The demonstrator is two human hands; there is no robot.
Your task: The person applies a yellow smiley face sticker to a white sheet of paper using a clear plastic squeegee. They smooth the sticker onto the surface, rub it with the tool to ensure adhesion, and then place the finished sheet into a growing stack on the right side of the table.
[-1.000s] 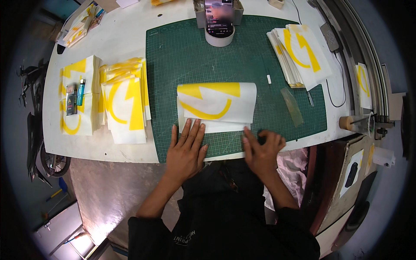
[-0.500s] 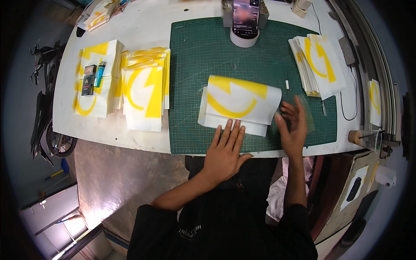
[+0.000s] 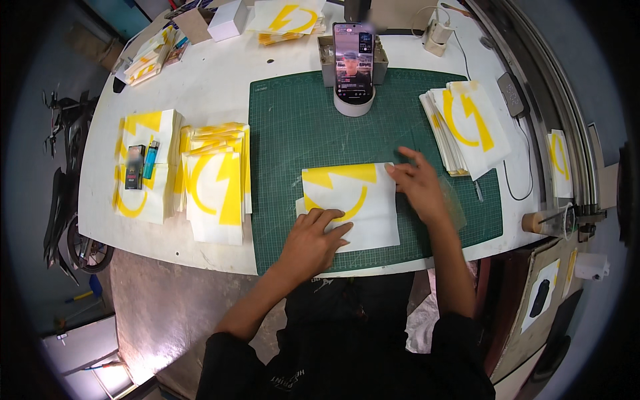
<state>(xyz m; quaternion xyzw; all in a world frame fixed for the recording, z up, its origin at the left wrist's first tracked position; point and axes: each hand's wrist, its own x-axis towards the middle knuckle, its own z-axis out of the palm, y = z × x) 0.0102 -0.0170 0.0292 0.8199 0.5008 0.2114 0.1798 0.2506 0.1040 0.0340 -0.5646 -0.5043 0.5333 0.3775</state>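
Observation:
A white sheet with a yellow printed design (image 3: pixel 373 220) lies on the green cutting mat (image 3: pixel 300 127) in front of me, a pale edge showing beneath it at the left. My left hand (image 3: pixel 310 240) rests on its lower left part, fingers bent and apart, holding nothing. At the sheet's upper right corner is my right hand (image 3: pixel 420 187), open, its thumb by the corner and its fingers spread. Beside the right wrist, a clear plastic piece (image 3: pixel 452 203) lies on the mat.
Stacks of similar printed sheets (image 3: pixel 217 200) stand left of the mat, one stack (image 3: pixel 143 200) bearing a lighter (image 3: pixel 151 160) and a small dark box (image 3: pixel 135 167). More sheets (image 3: pixel 470 127) lie at right. A phone (image 3: pixel 353 63) stands behind the mat; a cup (image 3: pixel 563 221) sits at the right edge.
The sheet's raised, curled right side now lies flatter. My left fingers have bent and shifted up onto it, and my right hand has moved to its upper right corner. The view has tilted upward.

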